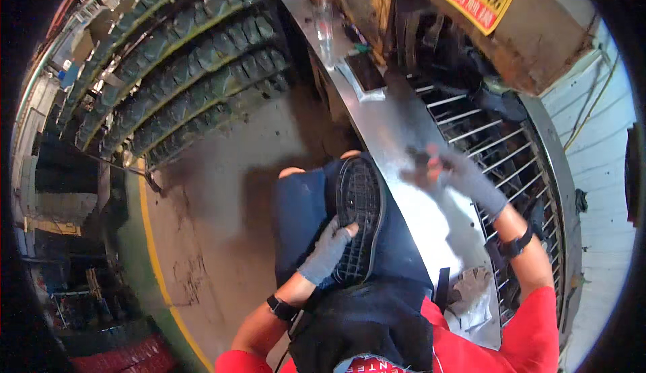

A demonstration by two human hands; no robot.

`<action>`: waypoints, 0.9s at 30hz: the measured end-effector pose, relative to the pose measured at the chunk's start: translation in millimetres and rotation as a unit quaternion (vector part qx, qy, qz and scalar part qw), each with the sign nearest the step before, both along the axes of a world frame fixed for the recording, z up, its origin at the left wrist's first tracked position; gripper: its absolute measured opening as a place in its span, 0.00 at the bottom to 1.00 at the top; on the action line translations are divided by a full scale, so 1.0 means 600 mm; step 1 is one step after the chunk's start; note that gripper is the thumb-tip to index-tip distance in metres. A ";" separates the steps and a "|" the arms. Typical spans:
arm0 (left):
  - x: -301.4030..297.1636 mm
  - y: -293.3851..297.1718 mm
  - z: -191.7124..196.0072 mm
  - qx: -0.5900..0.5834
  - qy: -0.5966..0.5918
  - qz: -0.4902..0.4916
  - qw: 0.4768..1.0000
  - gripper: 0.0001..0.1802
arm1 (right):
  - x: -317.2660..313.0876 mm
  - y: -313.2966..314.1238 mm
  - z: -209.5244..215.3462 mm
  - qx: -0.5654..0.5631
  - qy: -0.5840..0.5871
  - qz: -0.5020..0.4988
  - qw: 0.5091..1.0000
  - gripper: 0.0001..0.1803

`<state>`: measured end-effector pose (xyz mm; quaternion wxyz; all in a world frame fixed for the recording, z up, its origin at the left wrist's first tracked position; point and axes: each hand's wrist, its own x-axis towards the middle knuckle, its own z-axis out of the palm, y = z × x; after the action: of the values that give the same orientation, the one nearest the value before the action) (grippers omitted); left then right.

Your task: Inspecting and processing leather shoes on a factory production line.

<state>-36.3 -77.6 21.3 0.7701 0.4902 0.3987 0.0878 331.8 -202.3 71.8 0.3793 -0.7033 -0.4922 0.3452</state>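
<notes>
A black shoe sole (357, 218), its gridded side facing up, lies lengthwise across my lap. Wearing a grey glove with bare fingertips, my left hand (331, 248) grips its left edge, thumb over the grid. Over the metal bench to the right, my right hand (464, 178), also in a grey glove, is smeared by motion. A red-handled tool (434, 162) shows at its fingers; blur hides its exact kind.
The metal bench (367, 114) holds a dark flat object on white paper (367, 77) and a clear bottle (324, 33). Beyond it is a barred rack (498, 147) with dark pieces. A loose glove (471, 289) lies near my right side. Curved shelves (182, 63) of dark shoe parts stand far left.
</notes>
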 end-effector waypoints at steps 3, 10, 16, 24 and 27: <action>0.000 0.012 0.017 -0.048 -0.009 0.028 0.998 0.27 | 0.124 0.047 -0.022 0.052 -0.214 -0.108 0.969 0.37; 0.046 0.013 0.046 -0.104 0.012 0.021 0.994 0.29 | 0.511 0.042 -0.040 -0.215 -0.354 -0.297 0.860 0.49; 0.033 0.015 0.033 -0.125 0.019 0.056 0.990 0.28 | 0.418 0.074 -0.099 -0.102 -0.650 -0.245 0.712 0.41; 0.016 0.017 -0.005 -0.073 -0.033 0.028 0.996 0.29 | 0.295 -0.137 0.015 -0.119 -0.594 -0.031 0.795 0.28; 0.005 0.019 -0.011 -0.069 -0.033 0.036 0.996 0.30 | 0.207 -0.197 0.060 -0.059 -0.594 0.081 0.798 0.24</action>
<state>-33.1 -66.4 14.5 0.8111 0.4180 0.3957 0.1041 455.8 -320.5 107.9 -0.0594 -0.7490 -0.6547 -0.0822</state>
